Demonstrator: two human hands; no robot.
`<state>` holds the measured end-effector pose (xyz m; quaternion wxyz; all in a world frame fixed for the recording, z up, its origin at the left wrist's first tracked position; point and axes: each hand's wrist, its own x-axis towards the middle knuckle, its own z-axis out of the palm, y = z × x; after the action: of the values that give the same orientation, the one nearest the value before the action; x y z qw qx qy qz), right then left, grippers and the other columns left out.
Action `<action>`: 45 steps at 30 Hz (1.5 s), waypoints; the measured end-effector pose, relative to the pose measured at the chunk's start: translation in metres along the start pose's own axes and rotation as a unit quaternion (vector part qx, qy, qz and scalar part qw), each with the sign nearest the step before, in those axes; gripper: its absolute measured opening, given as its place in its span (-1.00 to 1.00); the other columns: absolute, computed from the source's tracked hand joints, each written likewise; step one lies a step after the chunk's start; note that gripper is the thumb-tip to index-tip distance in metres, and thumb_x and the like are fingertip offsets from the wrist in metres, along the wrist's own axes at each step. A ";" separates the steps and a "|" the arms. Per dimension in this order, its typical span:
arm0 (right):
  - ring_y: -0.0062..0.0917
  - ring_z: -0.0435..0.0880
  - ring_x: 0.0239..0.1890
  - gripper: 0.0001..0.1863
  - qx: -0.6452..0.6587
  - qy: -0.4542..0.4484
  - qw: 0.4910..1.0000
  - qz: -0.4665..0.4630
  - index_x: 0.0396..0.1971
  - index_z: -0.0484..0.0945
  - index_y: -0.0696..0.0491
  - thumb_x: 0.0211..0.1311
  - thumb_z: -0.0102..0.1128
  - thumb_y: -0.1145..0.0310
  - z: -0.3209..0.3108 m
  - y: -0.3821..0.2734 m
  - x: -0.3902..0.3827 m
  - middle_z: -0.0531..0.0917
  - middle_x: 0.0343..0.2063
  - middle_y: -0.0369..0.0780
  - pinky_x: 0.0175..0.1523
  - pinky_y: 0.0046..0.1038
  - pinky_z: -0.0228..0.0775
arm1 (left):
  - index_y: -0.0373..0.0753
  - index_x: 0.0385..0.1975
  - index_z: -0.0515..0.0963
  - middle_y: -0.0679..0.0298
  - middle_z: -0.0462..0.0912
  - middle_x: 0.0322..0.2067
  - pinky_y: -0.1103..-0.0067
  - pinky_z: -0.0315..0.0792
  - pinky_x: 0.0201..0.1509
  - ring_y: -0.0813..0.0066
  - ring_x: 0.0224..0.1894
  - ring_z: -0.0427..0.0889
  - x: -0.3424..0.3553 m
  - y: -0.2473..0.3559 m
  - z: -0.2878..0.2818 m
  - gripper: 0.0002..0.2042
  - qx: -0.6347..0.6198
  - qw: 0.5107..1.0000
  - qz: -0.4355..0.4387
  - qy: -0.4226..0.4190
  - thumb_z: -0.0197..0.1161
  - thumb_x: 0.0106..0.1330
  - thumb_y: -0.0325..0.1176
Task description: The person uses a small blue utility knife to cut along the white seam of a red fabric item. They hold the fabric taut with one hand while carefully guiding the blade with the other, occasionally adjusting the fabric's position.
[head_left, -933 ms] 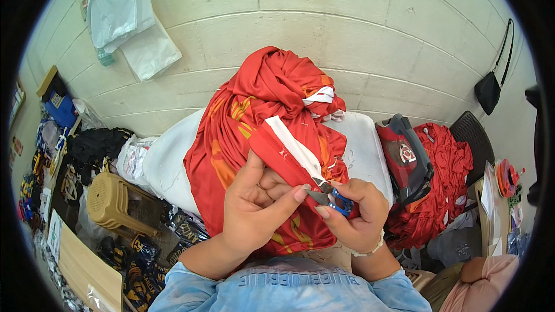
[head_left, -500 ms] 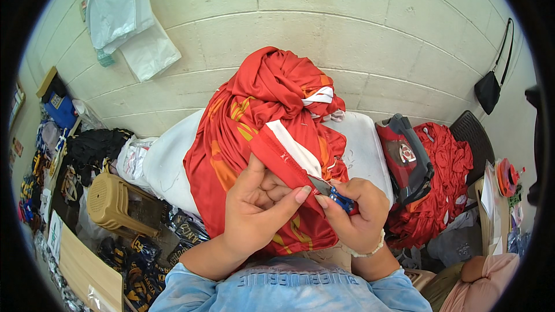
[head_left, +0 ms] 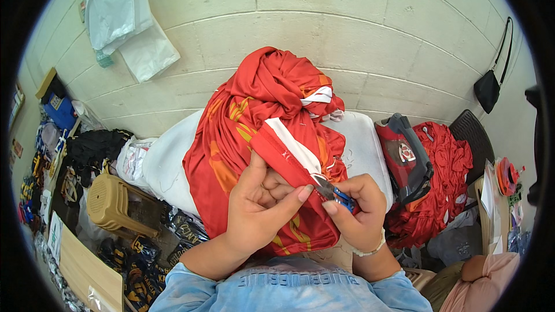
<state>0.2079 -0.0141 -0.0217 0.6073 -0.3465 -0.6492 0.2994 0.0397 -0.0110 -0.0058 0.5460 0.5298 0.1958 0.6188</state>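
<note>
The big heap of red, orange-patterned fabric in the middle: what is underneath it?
A white, cloth-like surface shows to the left and right of the heap. What lies directly beneath cannot be seen: the heap covers it.

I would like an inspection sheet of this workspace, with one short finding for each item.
Surface: white top, partly covered by red fabric.
Job's things: red band with white edging; blue-handled snips, blades near the edging.
Clutter: red pile at right, black pile at left.
Hands: left hand pinches the band; right hand holds the snips.
Cables: nothing seen.
Surroundings: pale block wall, hanging plastic sheets, black pouch, beige stool.
</note>
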 end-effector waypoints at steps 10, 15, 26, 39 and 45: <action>-0.78 0.39 -0.59 -0.75 -0.007 -0.079 0.997 0.020 -0.42 0.47 0.17 -0.10 0.37 0.51 -0.017 0.010 -0.004 0.53 -0.61 -0.32 -0.47 -0.71 0.24 | -0.42 0.22 0.08 0.12 0.50 -0.06 0.61 0.37 0.07 0.51 -0.02 0.51 0.011 0.004 -0.005 -0.44 -0.053 0.998 0.019 0.035 0.07 0.21 -0.69; -0.68 0.50 -0.59 -0.73 -0.034 0.004 0.997 -0.068 -0.42 0.51 0.22 -0.14 0.40 0.49 -0.008 0.001 -0.005 0.58 -0.57 -0.22 -0.45 -0.68 0.32 | -0.42 0.22 0.07 0.13 0.52 -0.08 0.63 0.36 0.05 0.54 -0.03 0.51 0.010 0.006 -0.001 -0.44 -0.046 0.998 0.020 0.031 0.06 0.20 -0.70; -0.57 0.57 -0.61 -0.65 -0.110 -0.022 0.982 -0.152 -0.36 0.52 0.22 -0.18 0.45 0.44 -0.007 0.003 0.001 0.58 -0.59 -0.20 -0.50 -0.62 0.35 | -0.42 0.24 0.04 0.12 0.51 -0.07 0.72 0.36 -0.02 0.60 -0.07 0.51 0.006 0.004 -0.003 -0.42 -0.024 0.999 0.014 0.016 0.06 0.20 -0.70; -0.53 0.56 -0.63 -0.69 -0.132 -0.020 0.977 -0.165 -0.43 0.52 0.19 -0.18 0.46 0.43 -0.002 0.000 0.009 0.58 -0.60 -0.18 -0.52 -0.59 0.35 | -0.42 0.24 0.02 0.12 0.52 -0.08 0.73 0.37 -0.03 0.58 -0.09 0.53 0.003 0.005 -0.001 -0.41 -0.007 1.000 0.007 0.012 0.06 0.21 -0.70; -0.53 0.54 -0.66 -0.70 -0.121 -0.016 0.981 -0.154 -0.44 0.51 0.19 -0.16 0.45 0.43 -0.001 -0.001 0.008 0.57 -0.62 -0.18 -0.54 -0.59 0.34 | -0.42 0.24 0.02 0.12 0.52 -0.08 0.73 0.37 -0.03 0.56 -0.06 0.53 0.001 0.005 0.001 -0.42 0.007 1.000 0.001 0.000 0.05 0.21 -0.70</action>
<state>0.2091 -0.0088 -0.0162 0.5891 -0.3084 -0.7359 0.1274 0.0384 -0.0115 -0.0012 0.5420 0.5337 0.1994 0.6178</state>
